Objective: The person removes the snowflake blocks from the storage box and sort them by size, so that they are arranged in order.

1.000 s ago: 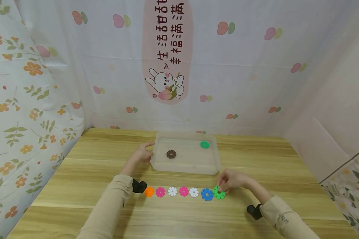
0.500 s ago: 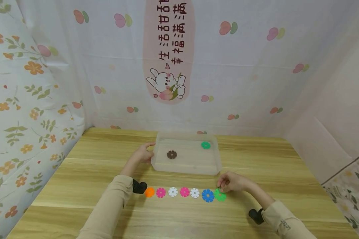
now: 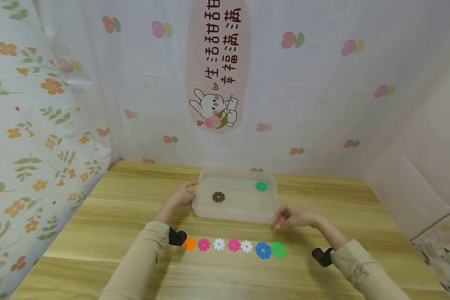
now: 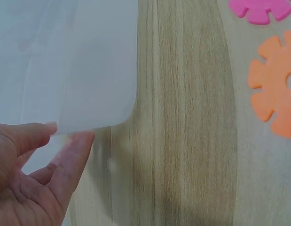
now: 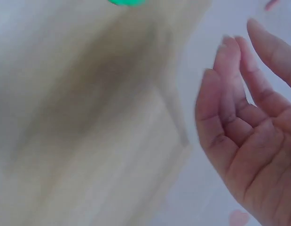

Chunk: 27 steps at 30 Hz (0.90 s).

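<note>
My left hand (image 3: 181, 195) is at the left end of a clear plastic box (image 3: 240, 216), holding its edge. In the left wrist view the thumb of my left hand (image 4: 37, 174) overlaps the box rim (image 4: 107, 123) and a fingertip lies just outside it. By the box's near right corner is my right hand (image 3: 292, 216), holding nothing; its bent fingers (image 5: 225, 84) and thumb stand apart. Inside the box lie a brown notched disc (image 3: 218, 196) and a teal notched disc (image 3: 261, 186). Nearest below the right hand, a green notched disc (image 3: 278, 250) lies flat on the table.
A row runs leftward from the green disc: a blue disc (image 3: 263, 250), a white disc (image 3: 246, 246), a pink disc (image 3: 234, 244), another white disc (image 3: 219, 244), another pink disc (image 3: 204, 244) and an orange disc (image 3: 189, 243). A printed cloth (image 3: 153, 104) hangs behind the wooden table (image 3: 135, 175).
My right hand has let go of the green disc, now beside the blue one, and has moved up toward the box corner. The left hand stays at the box.
</note>
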{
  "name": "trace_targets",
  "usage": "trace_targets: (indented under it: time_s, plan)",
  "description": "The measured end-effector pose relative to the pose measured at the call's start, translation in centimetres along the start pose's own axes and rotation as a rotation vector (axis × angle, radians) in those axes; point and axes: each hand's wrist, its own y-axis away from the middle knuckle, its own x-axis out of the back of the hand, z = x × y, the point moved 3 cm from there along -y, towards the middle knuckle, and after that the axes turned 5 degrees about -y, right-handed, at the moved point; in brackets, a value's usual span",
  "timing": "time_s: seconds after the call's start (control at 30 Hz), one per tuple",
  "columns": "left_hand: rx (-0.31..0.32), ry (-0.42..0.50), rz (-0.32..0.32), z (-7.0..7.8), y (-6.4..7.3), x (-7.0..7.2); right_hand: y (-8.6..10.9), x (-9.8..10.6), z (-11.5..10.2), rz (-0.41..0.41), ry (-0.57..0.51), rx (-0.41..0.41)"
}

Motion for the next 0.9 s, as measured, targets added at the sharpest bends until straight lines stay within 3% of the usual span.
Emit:
trace_targets:
  time_s: [0.13,0.27,0.6,0.7,0.73,0.9]
  plan:
    - [-0.010,0.002,0.002,0.0,0.0,0.0,-0.9,1.1,-1.1,-0.010,-0.011,-0.015]
    - [-0.016,0.016,0.009,0.1,-0.1,0.0,-2.2,2.3,-2.0,0.029,0.030,-0.018]
    - [-0.008,0.040,0.014,-0.1,-0.2,0.1,-5.7,4.3,-2.5,0.199,0.040,-0.115]
    - [-0.008,0.042,0.019,-0.2,-0.1,0.1,-7.1,5.2,-1.6,0.221,0.012,-0.134]
    - [-0.009,0.042,0.019,-0.2,0.0,0.0,-8.2,5.8,-0.2,0.212,-0.014,-0.107]
    - [-0.020,0.026,0.022,-0.2,0.1,-0.2,-11.1,7.1,2.6,0.247,0.001,-0.209]
